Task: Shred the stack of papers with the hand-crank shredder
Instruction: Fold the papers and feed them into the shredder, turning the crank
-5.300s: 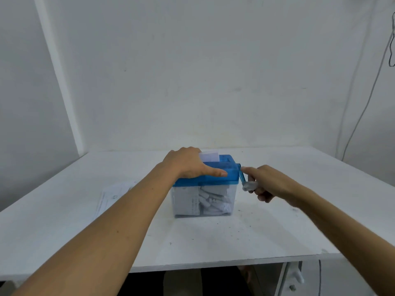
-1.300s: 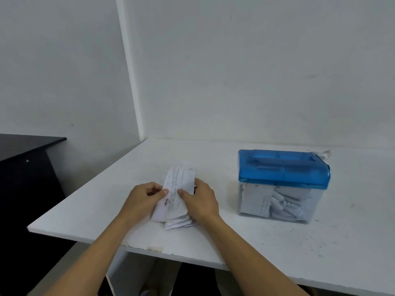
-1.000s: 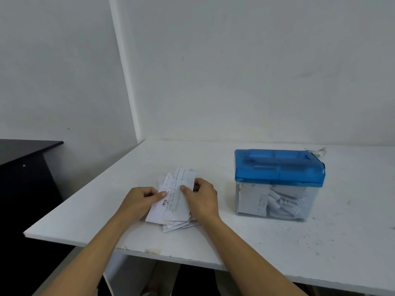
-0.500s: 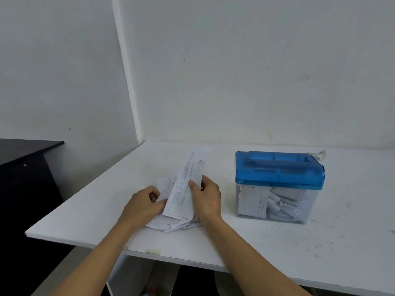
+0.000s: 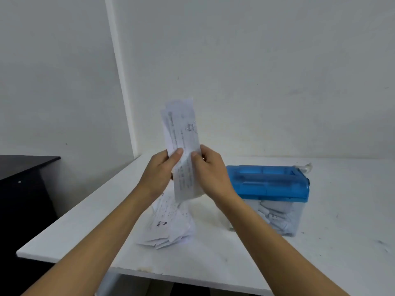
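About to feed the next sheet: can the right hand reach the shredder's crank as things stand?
Probably yes, once freed. The right hand pinches the strip with the left hand; nothing stands between it and the crank at the far right end of the shredder.

Reads as glossy translucent blue plastic on shredder lid [image 5: 267, 180]; clear smooth plastic on bin [image 5: 277, 218] below it. Thin matt creased paper for sheet [image 5: 183, 133] and stack [image 5: 168, 225] left of shredder lid. Matt white laminate on table [image 5: 320, 263], scuffed, speckled.
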The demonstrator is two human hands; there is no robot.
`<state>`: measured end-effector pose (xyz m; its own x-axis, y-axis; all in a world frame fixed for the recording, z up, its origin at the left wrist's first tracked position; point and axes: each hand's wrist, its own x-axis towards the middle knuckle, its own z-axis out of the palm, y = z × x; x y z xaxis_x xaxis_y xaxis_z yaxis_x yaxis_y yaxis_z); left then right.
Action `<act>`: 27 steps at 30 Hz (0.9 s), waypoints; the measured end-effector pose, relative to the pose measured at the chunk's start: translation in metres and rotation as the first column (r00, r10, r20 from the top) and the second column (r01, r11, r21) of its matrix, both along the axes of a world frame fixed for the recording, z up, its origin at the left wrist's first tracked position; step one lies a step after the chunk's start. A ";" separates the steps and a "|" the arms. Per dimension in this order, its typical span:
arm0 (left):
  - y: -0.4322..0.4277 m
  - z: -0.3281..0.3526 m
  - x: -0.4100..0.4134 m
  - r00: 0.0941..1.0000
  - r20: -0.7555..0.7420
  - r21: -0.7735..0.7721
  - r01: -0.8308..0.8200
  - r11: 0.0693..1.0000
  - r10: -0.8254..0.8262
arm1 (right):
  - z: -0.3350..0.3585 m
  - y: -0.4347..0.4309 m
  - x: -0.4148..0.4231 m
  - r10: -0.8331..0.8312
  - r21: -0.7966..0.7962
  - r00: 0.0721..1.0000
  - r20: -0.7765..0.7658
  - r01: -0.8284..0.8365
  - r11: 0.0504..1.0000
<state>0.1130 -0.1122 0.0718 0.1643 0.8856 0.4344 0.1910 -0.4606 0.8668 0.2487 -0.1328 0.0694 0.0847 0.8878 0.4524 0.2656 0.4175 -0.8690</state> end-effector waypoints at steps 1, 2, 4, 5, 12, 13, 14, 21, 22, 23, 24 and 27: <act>-0.001 0.008 0.012 1.000 0.007 0.024 0.019 1.000 -0.019 | 0.009 -0.003 0.006 -0.010 0.020 1.000 -0.004 0.010 1.000; -0.002 0.015 0.023 0.999 0.007 0.047 0.033 0.998 -0.033 | 0.016 -0.006 0.012 -0.024 0.031 1.000 -0.009 0.025 0.999; -0.001 0.028 0.048 0.999 0.011 0.077 0.045 0.996 -0.045 | 0.030 -0.011 0.030 -0.047 0.030 0.998 -0.039 0.048 0.998; 0.000 0.034 0.060 0.999 0.021 0.086 0.044 0.995 -0.046 | 0.036 -0.014 0.040 -0.049 0.007 0.997 -0.061 0.049 0.999; 0.015 0.066 0.131 0.986 0.018 0.012 0.167 0.986 -0.168 | 0.047 -0.025 0.125 0.012 -0.200 0.976 0.217 0.033 0.979; 0.018 0.066 0.137 0.981 -0.005 -0.012 0.192 0.981 -0.192 | 0.047 -0.024 0.133 0.000 -0.196 0.971 0.241 0.048 0.979; 0.022 0.064 0.143 0.978 -0.021 -0.031 0.207 0.978 -0.207 | 0.047 -0.023 0.140 -0.019 -0.183 0.968 0.249 0.066 0.981; 0.031 0.037 0.155 0.970 -0.160 -0.129 0.162 0.978 -0.182 | 0.025 -0.003 0.160 -0.177 -0.078 0.923 0.343 0.216 0.973; 0.031 0.033 0.154 0.963 -0.206 -0.122 0.153 0.981 -0.176 | 0.020 -0.001 0.161 -0.177 -0.079 0.915 0.363 0.220 0.972; 0.031 0.029 0.151 0.956 -0.240 -0.108 0.144 0.984 -0.167 | 0.016 0.000 0.161 -0.173 -0.076 0.908 0.381 0.218 0.973; 0.031 0.026 0.149 0.953 -0.262 -0.088 0.137 0.987 -0.156 | 0.014 0.000 0.160 -0.170 -0.073 0.903 0.394 0.215 0.974; 0.033 0.022 0.140 0.952 -0.280 -0.028 0.122 0.992 -0.125 | 0.012 0.001 0.160 -0.170 -0.069 0.904 0.392 0.213 0.975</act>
<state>0.2530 -0.0794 0.0935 0.3867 0.8548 0.3461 0.3690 -0.4874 0.7914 0.4085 -0.1319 0.0816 0.0983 0.9167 0.3872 0.6512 0.2349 -0.7216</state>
